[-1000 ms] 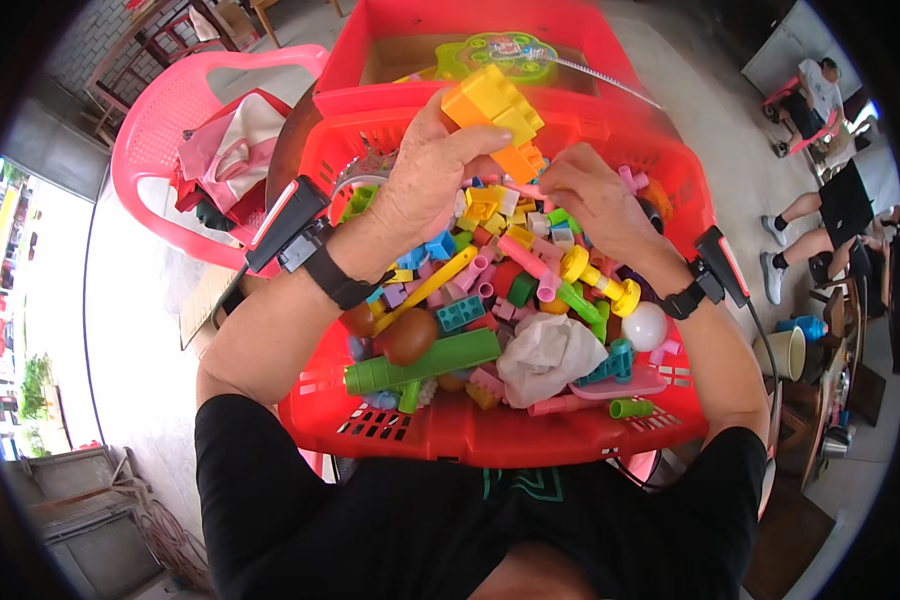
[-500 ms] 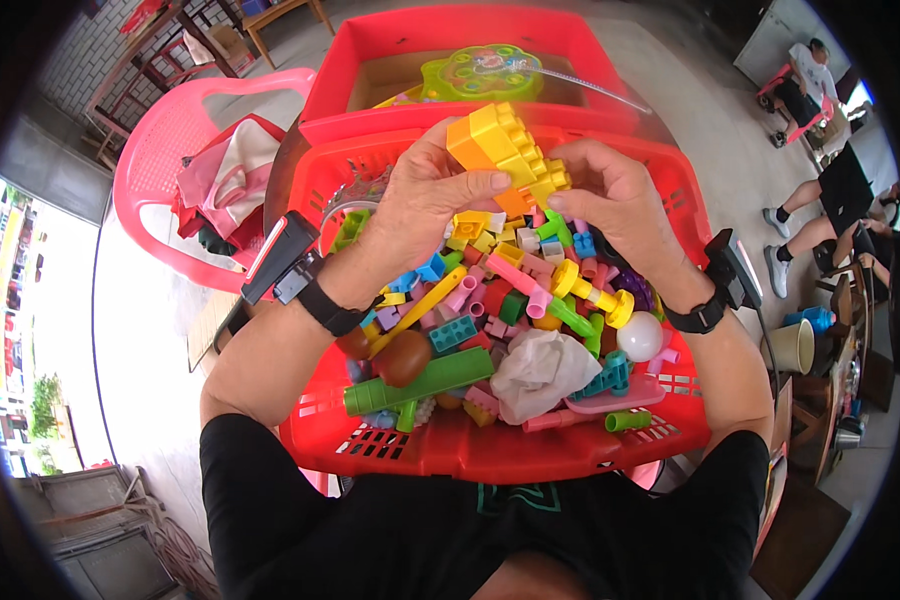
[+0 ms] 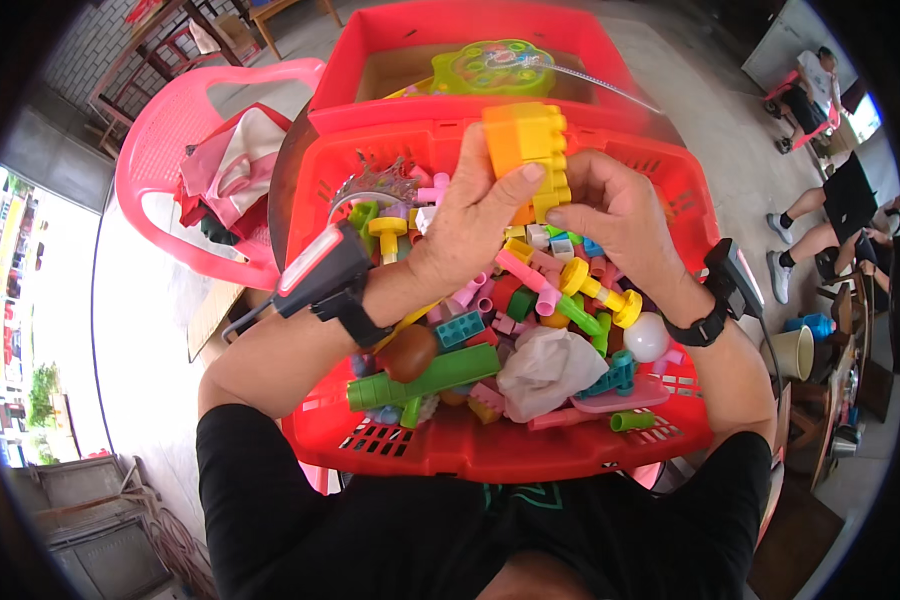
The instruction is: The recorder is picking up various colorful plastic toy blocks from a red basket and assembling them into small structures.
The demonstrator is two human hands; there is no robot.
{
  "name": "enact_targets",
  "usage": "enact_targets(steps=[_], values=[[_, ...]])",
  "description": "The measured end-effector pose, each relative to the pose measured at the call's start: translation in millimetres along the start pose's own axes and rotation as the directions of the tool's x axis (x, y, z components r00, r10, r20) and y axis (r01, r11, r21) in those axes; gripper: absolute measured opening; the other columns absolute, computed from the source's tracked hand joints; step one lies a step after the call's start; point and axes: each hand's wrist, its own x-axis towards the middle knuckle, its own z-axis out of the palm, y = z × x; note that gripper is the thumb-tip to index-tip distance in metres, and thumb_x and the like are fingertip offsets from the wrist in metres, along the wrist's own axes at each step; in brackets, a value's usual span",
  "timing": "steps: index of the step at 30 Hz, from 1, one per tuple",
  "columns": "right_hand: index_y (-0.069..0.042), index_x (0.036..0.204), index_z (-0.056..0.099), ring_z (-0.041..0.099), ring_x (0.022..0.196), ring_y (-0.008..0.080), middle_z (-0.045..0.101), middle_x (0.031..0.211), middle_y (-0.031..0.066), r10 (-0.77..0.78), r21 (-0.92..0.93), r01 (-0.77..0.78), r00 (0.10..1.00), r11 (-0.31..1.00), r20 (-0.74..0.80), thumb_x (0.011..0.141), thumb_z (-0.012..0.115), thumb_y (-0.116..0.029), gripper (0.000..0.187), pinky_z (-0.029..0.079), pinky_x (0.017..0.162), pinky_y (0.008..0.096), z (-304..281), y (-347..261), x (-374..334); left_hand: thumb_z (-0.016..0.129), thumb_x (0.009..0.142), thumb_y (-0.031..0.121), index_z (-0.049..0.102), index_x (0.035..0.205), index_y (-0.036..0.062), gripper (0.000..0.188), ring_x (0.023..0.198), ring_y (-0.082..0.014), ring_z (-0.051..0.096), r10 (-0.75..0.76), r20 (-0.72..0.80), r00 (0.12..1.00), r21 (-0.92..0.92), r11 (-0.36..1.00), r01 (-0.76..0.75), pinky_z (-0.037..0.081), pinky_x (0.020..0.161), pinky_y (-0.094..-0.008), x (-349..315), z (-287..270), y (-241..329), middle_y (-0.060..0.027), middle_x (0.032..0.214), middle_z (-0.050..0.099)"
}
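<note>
Above the far part of a red basket [image 3: 450, 452], my left hand [image 3: 475, 215] grips a joined block of yellow and orange toy building bricks [image 3: 525, 145], the thumb along its near side. My right hand [image 3: 615, 205] pinches the lower right end of the same bricks between thumb and fingers. The basket is heaped with loose toy pieces. Among them are a green tube piece [image 3: 435, 378], a brown ball [image 3: 408, 352], a crumpled white bag [image 3: 550, 375], a yellow spool-shaped piece [image 3: 600, 292] and a white ball [image 3: 647, 338].
Behind the basket stands a red box [image 3: 480, 28] with a green flower-shaped toy [image 3: 495, 68] inside. A pink plastic chair [image 3: 155, 165] with folded cloth [image 3: 240, 165] is on the left. Seated people [image 3: 820, 80] and a beige bucket [image 3: 792, 350] are at the right.
The brick block has turned more upright and shifted slightly right in my hands. My left forearm has rotated and moved right, uncovering a yellow piece and a silvery crown-like item at the basket's left.
</note>
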Motion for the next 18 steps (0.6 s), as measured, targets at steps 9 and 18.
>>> enact_targets(steps=[9,18], values=[[0.001,0.094,0.059,0.058,0.074,0.0061,0.063,0.083,0.0033,-0.004,0.049,0.006,0.999,0.999,-0.044,0.075,0.070,-0.007,0.023,0.047,0.067,0.0213,8,-6,-6,0.043,0.098,0.025,0.030,0.132,0.0057,0.042,0.109,-0.0172,0.051,0.006,0.010,1.000,-0.052,0.999,-0.006,0.044,0.092,-0.0308,-7,13,3,-0.0088,0.121,0.050],[0.002,0.096,0.058,0.059,0.075,0.0082,0.064,0.084,0.0048,-0.015,0.003,0.016,0.997,1.000,-0.076,0.076,0.069,-0.008,0.025,0.047,0.066,0.0229,14,-11,-5,0.041,0.099,0.030,0.031,0.130,0.0062,0.041,0.107,-0.0144,0.050,0.022,-0.008,1.000,0.062,0.998,-0.021,0.044,0.089,-0.0282,-10,16,10,-0.0073,0.119,0.050]])
